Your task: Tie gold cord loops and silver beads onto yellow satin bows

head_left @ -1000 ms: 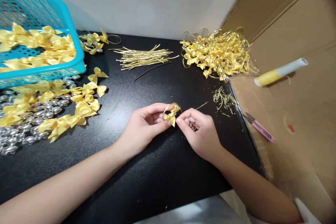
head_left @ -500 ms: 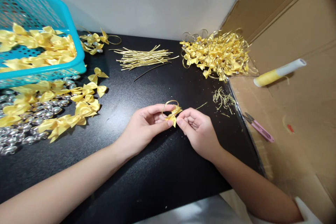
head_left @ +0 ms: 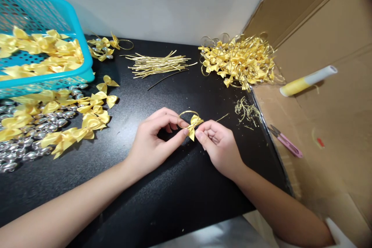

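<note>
A small yellow ribbon bow with a thin gold wire loop is pinched between both my hands just above the black table. My left hand grips it from the left with thumb and forefinger. My right hand pinches it from the right, fingers curled. Behind them lies a bundle of gold wire strips. A heap of wired yellow bows sits at the back right.
A turquoise basket holding yellow bows stands at the back left. Loose bows and silver beads lie below it. On the cardboard at right are pink snips and a yellow thread spool. Wire offcuts litter the table edge.
My left fingers have shifted, lifting and arching over the bow. The gold loop has turned flatter and the bow sits slightly higher. My right hand has hardly moved.
</note>
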### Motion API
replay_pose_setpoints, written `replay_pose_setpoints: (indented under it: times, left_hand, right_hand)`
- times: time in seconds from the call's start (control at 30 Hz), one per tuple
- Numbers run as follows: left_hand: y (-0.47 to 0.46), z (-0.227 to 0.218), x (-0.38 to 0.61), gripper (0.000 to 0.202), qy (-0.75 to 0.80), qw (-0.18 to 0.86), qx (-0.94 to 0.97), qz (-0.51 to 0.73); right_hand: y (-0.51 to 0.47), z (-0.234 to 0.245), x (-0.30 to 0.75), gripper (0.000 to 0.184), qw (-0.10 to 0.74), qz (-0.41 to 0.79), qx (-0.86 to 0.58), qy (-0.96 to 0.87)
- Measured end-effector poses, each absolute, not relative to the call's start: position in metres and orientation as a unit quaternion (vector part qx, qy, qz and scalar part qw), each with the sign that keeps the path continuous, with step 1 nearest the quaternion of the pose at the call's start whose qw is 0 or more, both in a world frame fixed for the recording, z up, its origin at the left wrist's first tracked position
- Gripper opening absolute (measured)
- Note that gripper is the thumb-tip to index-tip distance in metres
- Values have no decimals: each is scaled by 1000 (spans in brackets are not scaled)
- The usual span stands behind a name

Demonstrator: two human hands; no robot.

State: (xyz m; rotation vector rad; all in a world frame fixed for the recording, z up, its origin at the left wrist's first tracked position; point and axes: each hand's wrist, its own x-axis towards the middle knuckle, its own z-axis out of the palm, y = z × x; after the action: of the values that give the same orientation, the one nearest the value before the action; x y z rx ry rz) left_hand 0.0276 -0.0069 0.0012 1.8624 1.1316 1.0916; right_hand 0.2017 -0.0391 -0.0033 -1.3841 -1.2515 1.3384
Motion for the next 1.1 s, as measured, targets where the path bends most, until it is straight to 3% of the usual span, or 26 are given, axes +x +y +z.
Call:
replay_pose_setpoints:
  times: [1.1]
  left_hand:
    - [-9, -2, 26, 10, 369, 103, 816, 433]
  right_hand:
    - [-45, -8, 192, 22, 441, 600, -487, -455]
